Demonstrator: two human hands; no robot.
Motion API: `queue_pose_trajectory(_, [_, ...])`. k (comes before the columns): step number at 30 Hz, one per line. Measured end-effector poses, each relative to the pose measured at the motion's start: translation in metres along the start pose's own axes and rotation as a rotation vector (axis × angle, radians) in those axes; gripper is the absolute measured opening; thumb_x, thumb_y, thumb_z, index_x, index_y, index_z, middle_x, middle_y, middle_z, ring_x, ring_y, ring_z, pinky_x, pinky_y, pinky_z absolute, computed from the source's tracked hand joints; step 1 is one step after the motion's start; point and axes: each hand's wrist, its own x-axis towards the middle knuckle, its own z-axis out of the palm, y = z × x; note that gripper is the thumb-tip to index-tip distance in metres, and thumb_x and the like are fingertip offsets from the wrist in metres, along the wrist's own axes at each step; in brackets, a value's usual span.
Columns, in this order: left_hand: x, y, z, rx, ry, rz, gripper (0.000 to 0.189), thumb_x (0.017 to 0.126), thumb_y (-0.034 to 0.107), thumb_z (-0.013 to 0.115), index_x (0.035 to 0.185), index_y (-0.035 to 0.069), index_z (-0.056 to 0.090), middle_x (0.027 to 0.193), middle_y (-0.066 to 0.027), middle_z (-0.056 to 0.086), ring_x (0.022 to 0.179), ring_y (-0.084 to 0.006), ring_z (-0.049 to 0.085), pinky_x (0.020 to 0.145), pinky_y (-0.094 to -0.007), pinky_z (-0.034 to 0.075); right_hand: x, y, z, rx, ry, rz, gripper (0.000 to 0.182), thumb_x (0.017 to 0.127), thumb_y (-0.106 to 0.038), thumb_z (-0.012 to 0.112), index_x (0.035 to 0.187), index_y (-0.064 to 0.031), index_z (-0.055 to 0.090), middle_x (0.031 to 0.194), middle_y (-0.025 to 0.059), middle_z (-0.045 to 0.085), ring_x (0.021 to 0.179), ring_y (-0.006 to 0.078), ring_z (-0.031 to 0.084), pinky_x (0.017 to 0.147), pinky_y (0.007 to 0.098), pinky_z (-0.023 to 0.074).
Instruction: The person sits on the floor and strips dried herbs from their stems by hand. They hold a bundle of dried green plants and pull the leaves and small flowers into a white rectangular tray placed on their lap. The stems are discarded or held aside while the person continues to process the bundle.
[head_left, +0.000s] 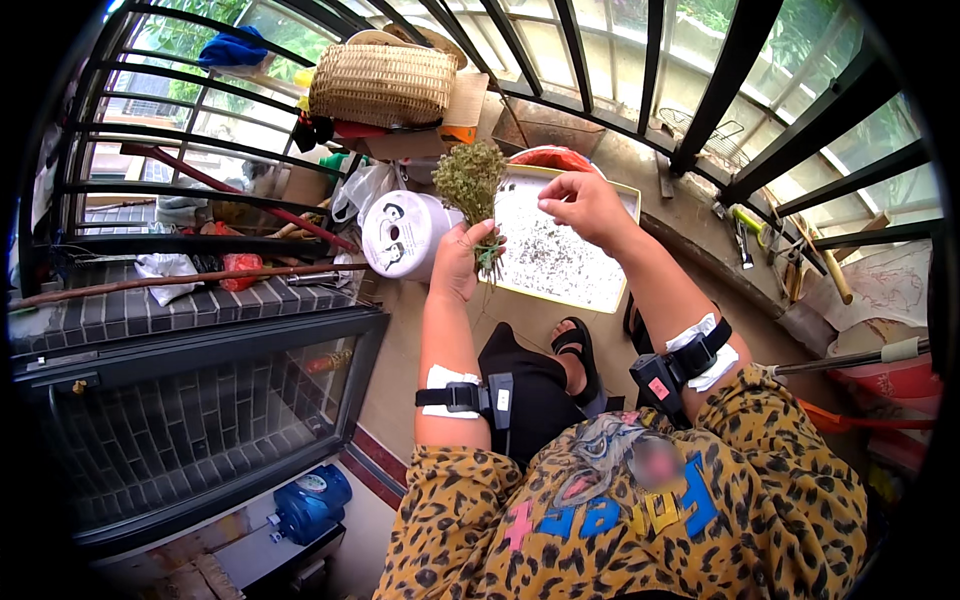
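A bundle of dried, seed-headed herb stalks (471, 180) stands upright in my left hand (454, 259), gripped around its lower stems with the cut ends poking out below. To its right, my right hand (589, 210) hovers over a shallow white tray (611, 296) with a yellowish rim. The thumb and fingers of that hand are drawn together, and nothing shows between them. Small dark seeds or plant crumbs (551, 259) lie scattered across the tray's floor. Part of the tray's upper area is hidden behind my right hand.
A white plastic tub (405, 232) stands left of the tray, with a red basin (555, 157) behind. A woven basket (382, 84) sits on boxes. Black railings (570, 56) curve around. A long stick (187, 281) crosses the brick ledge. Hand tools (825, 262) lie at right.
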Motion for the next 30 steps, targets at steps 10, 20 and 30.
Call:
queue_pose_trajectory(10, [-0.019, -0.017, 0.043, 0.101, -0.036, 0.181, 0.033, 0.081, 0.007, 0.068, 0.109, -0.003, 0.054, 0.092, -0.0063, 0.063, 0.075, -0.0134, 0.060, 0.067, -0.0268, 0.050, -0.001, 0.000, 0.017, 0.070, 0.037, 0.030, 0.022, 0.079, -0.017, 0.071, 0.081, 0.0037, 0.066, 0.070, 0.0067, 0.064, 0.060, 0.0113, 0.058, 0.056, 0.0275, 0.0467])
queue_pose_trajectory(20, [-0.021, -0.010, 0.046, -0.116, 0.058, 0.217, 0.024, 0.086, 0.011, 0.061, 0.106, 0.000, 0.053, 0.092, -0.0069, 0.061, 0.076, -0.0167, 0.061, 0.065, -0.0312, 0.054, -0.003, -0.008, 0.006, 0.453, -0.030, 0.135, 0.015, 0.081, -0.013, 0.068, 0.087, -0.0007, 0.062, 0.074, 0.0053, 0.061, 0.064, 0.0118, 0.058, 0.062, 0.0257, 0.0479])
queue_pose_trajectory(30, [-0.015, -0.015, 0.020, 0.052, -0.005, 0.215, 0.029, 0.083, 0.003, 0.062, 0.110, -0.004, 0.053, 0.097, -0.0089, 0.062, 0.082, -0.0154, 0.061, 0.075, -0.0284, 0.049, -0.001, -0.012, -0.005, 0.737, 0.147, 0.144, 0.013, 0.083, -0.013, 0.065, 0.087, -0.0007, 0.062, 0.078, 0.0036, 0.062, 0.064, 0.0103, 0.056, 0.061, 0.0241, 0.0475])
